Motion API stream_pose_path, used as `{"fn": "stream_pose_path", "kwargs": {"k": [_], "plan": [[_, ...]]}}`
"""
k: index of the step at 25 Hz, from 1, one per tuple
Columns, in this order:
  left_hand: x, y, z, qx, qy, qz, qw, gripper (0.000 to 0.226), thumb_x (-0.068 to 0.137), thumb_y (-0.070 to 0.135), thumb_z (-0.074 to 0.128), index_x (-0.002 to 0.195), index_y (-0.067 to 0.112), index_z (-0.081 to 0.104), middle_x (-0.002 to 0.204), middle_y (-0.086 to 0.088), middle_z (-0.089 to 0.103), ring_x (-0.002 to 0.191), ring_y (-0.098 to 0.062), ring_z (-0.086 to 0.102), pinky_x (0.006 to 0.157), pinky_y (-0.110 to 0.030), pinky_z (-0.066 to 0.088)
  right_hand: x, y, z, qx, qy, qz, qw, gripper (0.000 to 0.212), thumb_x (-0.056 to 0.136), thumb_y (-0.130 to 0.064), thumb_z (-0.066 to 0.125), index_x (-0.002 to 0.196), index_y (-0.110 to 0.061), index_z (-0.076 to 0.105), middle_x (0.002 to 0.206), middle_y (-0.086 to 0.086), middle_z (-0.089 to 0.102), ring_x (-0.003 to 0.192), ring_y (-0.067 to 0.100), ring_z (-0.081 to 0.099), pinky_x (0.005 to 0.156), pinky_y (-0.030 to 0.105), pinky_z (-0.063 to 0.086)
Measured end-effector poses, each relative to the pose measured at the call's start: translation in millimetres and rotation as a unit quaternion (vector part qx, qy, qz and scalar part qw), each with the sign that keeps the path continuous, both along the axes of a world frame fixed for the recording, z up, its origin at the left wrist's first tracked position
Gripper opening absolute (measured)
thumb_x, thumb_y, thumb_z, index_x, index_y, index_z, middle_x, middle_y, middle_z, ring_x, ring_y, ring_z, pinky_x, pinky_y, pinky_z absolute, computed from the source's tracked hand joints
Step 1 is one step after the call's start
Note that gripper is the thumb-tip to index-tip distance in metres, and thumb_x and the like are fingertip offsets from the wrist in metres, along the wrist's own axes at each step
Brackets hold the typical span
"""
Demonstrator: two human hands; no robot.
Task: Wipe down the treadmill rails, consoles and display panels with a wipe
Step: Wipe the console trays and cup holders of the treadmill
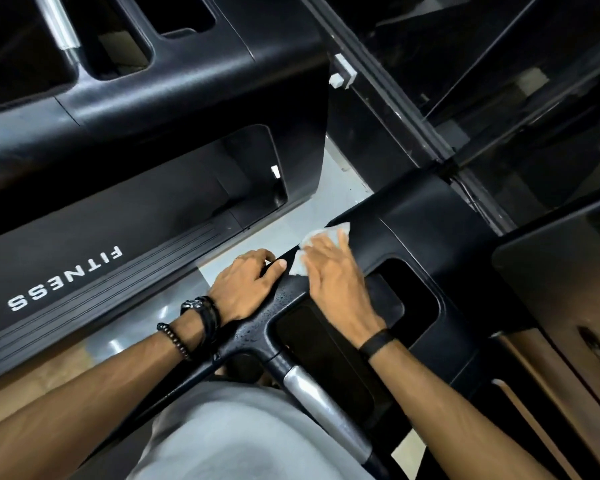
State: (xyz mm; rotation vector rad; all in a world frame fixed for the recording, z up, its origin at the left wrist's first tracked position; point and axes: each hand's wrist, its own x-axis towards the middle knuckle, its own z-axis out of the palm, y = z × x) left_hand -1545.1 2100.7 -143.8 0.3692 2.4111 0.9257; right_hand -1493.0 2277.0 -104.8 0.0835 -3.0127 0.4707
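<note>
My right hand (329, 268) presses the wipe (317, 249) flat on the console (413, 223) corner, my left hand (245, 287) braced open beside it; I should keep pressure even, overlapping strokes toward the cup recess (413, 299).

one word is showing: "fitness" (65, 279), in pale block capitals, is running along the black side rail (94, 289) of the neighbouring treadmill at the left. from this view the letters are appearing upside down and slanting up toward the right. anything before that word is lying outside the picture. no other text, number or label is reading clearly on the consoles or panels.
</note>
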Motion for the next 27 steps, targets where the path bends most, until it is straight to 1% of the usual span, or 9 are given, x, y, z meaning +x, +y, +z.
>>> {"fn": "stream_pose_path", "kwargs": {"k": [4,7,10,13,15,19,23,25,27], "plan": [[0.9,0.9,4.1,-0.013,0.003,0.011,1.0,0.045,0.103,0.06,0.033,0.117,0.025,0.059,0.113,0.003,0.064,0.104,-0.018,0.059,0.083,-0.033,0.039,13.2,29.4,10.1,-0.028,0.012,0.023,0.999,0.027,0.101,-0.015,0.054,0.118,-0.004,0.072,0.126,0.005,0.07,0.129,0.017,0.057,0.126,0.043,0.016],[2.1,0.4,5.6,-0.014,0.004,0.009,1.0,0.044,0.103,0.059,0.032,0.114,0.025,0.059,0.113,0.002,0.064,0.104,-0.018,0.058,0.083,-0.034,0.038,-35.1,18.3,15.6,0.036,-0.081,-0.048,0.995,0.03,0.102,-0.016,0.046,0.103,-0.007,0.075,0.112,0.006,0.073,0.116,0.019,0.062,0.126,0.035,-0.001],[2.1,-0.5,5.8,-0.019,0.011,0.004,1.0,0.043,0.103,0.059,0.032,0.113,0.026,0.059,0.114,0.002,0.064,0.105,-0.019,0.057,0.082,-0.033,0.037,-37.3,-3.5,23.4,0.031,-0.152,0.022,0.988,0.032,0.104,-0.019,0.044,0.106,-0.007,0.074,0.114,0.006,0.072,0.118,0.022,0.059,0.122,0.022,-0.006],[2.4,-0.4,5.1,-0.019,0.01,0.014,1.0,0.044,0.103,0.059,0.033,0.114,0.026,0.06,0.113,0.003,0.063,0.103,-0.018,0.057,0.082,-0.033,0.037,-14.6,30.2,52.5,-0.023,-0.156,0.059,0.986,0.032,0.104,-0.023,0.052,0.131,-0.016,0.067,0.139,-0.004,0.061,0.132,-0.013,0.026,0.12,0.02,-0.007],[2.5,-0.8,4.3,-0.017,0.008,0.015,1.0,0.044,0.102,0.06,0.033,0.112,0.026,0.06,0.111,0.004,0.064,0.101,-0.017,0.058,0.082,-0.033,0.038,-29.9,49.4,54.2,0.002,-0.156,0.003,0.988,0.031,0.103,-0.024,0.053,0.127,-0.017,0.07,0.134,-0.003,0.065,0.137,-0.002,0.033,0.121,0.022,-0.003],[2.1,-2.4,3.6,-0.013,0.016,0.006,1.0,0.045,0.102,0.059,0.031,0.111,0.027,0.06,0.108,0.003,0.066,0.098,-0.018,0.06,0.08,-0.034,0.04,-67.6,8.4,25.9,0.048,-0.233,-0.037,0.971,0.03,0.099,-0.022,0.044,0.091,-0.008,0.07,0.099,0.014,0.07,0.126,0.033,0.046,0.109,0.032,0.03],[3.0,-1.7,5.3,-0.022,0.02,0.008,1.0,0.046,0.102,0.06,0.031,0.114,0.026,0.06,0.112,0.003,0.064,0.104,-0.019,0.058,0.081,-0.033,0.037,-44.8,7.7,41.6,0.027,-0.228,0.079,0.97,0.029,0.102,-0.024,0.049,0.104,-0.012,0.075,0.112,0.002,0.073,0.122,0.024,0.054,0.12,0.023,-0.006],[3.4,-1.1,5.9,-0.023,0.015,0.019,0.999,0.044,0.103,0.058,0.033,0.114,0.025,0.06,0.113,0.003,0.063,0.103,-0.018,0.057,0.082,-0.032,0.037,-58.2,31.4,51.3,0.028,-0.243,0.034,0.969,0.028,0.101,-0.025,0.051,0.096,-0.016,0.077,0.115,-0.001,0.074,0.124,0.023,0.05,0.121,0.026,-0.007],[3.2,-1.6,5.9,-0.023,0.014,0.021,0.999,0.044,0.103,0.057,0.033,0.113,0.024,0.06,0.112,0.002,0.064,0.101,-0.018,0.058,0.081,-0.033,0.038,-81.8,33.3,43.5,0.058,-0.267,0.018,0.962,0.032,0.097,-0.021,0.05,0.067,-0.014,0.058,0.08,0.001,0.067,0.101,0.029,0.055,0.126,0.037,0.007]]}}
